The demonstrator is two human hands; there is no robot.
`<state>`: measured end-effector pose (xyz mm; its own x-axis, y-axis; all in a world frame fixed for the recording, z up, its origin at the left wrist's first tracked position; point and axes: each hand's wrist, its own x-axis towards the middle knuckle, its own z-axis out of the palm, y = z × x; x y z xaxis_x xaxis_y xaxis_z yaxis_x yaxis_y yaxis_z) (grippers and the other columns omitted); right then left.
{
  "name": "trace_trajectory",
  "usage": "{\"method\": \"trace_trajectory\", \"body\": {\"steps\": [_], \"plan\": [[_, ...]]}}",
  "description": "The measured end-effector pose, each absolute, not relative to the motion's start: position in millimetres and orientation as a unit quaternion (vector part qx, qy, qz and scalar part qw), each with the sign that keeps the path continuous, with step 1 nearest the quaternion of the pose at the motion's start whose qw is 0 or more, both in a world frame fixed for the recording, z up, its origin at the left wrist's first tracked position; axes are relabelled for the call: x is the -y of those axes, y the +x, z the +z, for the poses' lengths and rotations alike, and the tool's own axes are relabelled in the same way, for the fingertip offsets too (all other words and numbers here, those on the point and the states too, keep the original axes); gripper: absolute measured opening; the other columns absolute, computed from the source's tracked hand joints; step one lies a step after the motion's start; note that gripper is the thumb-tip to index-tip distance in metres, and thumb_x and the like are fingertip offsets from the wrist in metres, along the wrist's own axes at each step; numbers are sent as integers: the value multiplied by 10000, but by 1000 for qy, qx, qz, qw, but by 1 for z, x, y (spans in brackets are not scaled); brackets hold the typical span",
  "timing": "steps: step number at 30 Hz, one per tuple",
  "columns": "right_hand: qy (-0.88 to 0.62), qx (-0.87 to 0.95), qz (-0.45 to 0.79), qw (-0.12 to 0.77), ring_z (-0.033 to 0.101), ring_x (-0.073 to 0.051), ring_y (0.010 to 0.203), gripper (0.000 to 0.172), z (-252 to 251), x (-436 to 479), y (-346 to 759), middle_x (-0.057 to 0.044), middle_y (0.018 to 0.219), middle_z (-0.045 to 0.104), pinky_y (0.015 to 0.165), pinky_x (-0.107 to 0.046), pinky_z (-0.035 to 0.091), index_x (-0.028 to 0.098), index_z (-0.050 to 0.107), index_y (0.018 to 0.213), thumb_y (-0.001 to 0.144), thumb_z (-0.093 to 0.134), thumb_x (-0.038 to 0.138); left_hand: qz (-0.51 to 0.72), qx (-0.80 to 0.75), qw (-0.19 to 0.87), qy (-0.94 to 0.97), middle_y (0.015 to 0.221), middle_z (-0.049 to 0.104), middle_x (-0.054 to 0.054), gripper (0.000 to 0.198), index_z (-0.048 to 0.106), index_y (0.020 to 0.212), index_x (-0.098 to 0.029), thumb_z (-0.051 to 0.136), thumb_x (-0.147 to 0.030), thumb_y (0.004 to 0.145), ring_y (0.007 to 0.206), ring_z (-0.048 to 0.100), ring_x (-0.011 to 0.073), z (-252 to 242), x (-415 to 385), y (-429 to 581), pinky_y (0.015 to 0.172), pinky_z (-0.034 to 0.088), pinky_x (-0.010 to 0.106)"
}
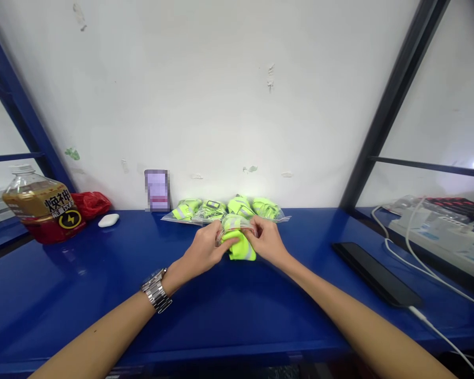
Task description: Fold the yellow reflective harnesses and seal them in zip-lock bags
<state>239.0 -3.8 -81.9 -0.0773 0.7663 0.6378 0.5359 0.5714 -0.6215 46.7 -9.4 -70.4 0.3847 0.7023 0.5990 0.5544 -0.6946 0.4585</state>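
My left hand (204, 249) and my right hand (266, 240) meet over the blue table, both pinching the top edge of a transparent zip bag (233, 223). A neon yellow reflective fabric (240, 248) bulges out below the bag, partly inside it, and my fingers hide part of the bag's mouth. Just behind my hands, a row of several bagged neon yellow items (225, 209) lies against the wall. A steel wristwatch (156, 290) sits on my left wrist.
The blue table (229, 321) runs along a white wall. At left stand a bottle of amber drink (39, 202), a red plastic bag (90, 204) and a white oval object (108, 220). At right lie a black phone (375, 273), a power strip (434, 231) and white cables (414, 263).
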Motion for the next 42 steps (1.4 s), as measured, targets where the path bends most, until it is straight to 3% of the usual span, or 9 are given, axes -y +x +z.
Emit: {"method": "trace_trajectory", "body": {"steps": [3,8,16,23,30,34,39,42], "plan": [[-406,741,173,507,342,-105,500,295,-83,7,237,59,543,344,504,-252,253,221,334,620,810,533,326,428,-372,41,823,568,311,-61,350,270,638,-216,469,-337,899,510,278,104,-73,4,46,532,224,266],[-371,745,244,498,342,-108,527,326,-79,13,235,62,604,358,511,-252,293,228,364,716,802,594,443,445,-425,46,787,516,277,-66,401,253,582,-211,519,-355,845,492,255,97,-69,6,50,512,195,264],[-457,761,99,450,325,-100,479,326,-78,8,236,64,498,341,488,-251,235,223,311,575,734,590,276,408,-419,168,794,535,294,-80,458,282,599,-207,639,-443,761,516,271,90,-60,11,50,501,225,240],[-533,736,22,417,306,-119,475,284,-80,0,238,44,469,337,507,-274,195,227,287,530,650,529,140,381,-354,266,811,580,326,-74,301,306,654,-205,562,-276,796,535,290,88,-64,18,55,502,245,224],[-550,718,6,427,281,-121,471,274,-75,-8,242,41,468,303,510,-284,176,223,286,517,644,511,131,386,-302,370,789,629,396,-57,324,298,665,-209,578,-289,807,580,460,101,-68,25,68,573,388,233],[-477,747,87,455,281,-110,493,257,-76,-7,249,53,491,282,503,-267,191,221,257,530,613,474,111,431,-337,337,766,602,382,-63,324,311,669,-207,576,-318,818,561,436,97,-68,21,65,543,346,222],[-345,763,293,462,360,-109,591,251,-74,-4,255,53,626,367,536,-232,295,210,371,637,691,605,282,506,-342,369,701,584,425,-61,329,331,675,-209,602,-344,803,595,513,124,-67,14,58,567,373,240],[-326,764,324,453,387,-111,622,319,-73,-3,254,49,687,390,557,-232,337,212,386,700,690,676,344,531,-321,401,674,583,412,-68,347,330,671,-209,632,-336,788,597,541,128,-68,11,55,576,392,247]]}}
